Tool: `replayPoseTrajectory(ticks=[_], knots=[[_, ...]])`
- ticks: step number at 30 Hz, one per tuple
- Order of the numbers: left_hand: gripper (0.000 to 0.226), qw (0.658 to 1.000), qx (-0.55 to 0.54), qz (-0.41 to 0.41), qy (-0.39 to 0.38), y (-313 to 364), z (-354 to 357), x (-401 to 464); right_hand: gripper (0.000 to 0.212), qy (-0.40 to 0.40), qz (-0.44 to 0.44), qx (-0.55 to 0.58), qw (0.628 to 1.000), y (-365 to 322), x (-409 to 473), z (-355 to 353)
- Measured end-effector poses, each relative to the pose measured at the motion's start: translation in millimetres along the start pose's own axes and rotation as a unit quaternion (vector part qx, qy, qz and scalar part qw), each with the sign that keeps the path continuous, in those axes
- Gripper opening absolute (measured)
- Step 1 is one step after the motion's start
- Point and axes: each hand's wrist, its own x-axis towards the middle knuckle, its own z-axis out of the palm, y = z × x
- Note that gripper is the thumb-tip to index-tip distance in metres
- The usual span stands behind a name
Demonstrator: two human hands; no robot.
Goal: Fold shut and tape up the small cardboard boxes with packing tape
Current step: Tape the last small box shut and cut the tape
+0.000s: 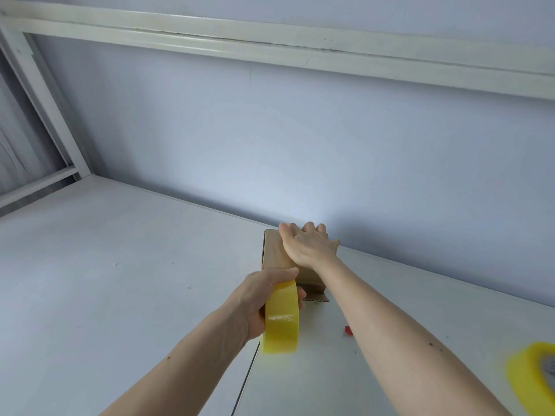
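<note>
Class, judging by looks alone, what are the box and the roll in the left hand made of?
Box: brown corrugated cardboard, matte; fluting shows along its lower flap edge. Roll in the left hand: probably glossy, translucent yellow plastic tape, with a bright glint.

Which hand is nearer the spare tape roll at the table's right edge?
Right. The right hand rests on the box, its forearm passing close by the spare roll. The left hand grips another roll, farther left.

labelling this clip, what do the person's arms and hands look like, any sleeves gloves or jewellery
Both forearms are bare, with no sleeves or gloves in view. The right hand seems to wear a thin ring on one finger. The left hand shows no ring or watch. A few small dark moles dot both forearms.
</note>
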Motion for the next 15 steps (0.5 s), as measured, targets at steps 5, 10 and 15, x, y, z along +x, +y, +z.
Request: replayPoseTrajectory(ticks=[5,10,15], knots=[[0.027,0.999,0.001,-0.041,0.006,-4,-4,4,0.064,0.008,-0.013,-0.031,0.999,1,1,3],[0.031,0.999,0.001,-0.045,0.008,-5,-5,7,0.061,0.026,-0.022,-0.053,0.998,2,3,8],[0.041,0.999,-0.009,-0.045,0.013,-6,-6,8,0.058,0.070,-0.044,-0.080,0.993,0,2,11]])
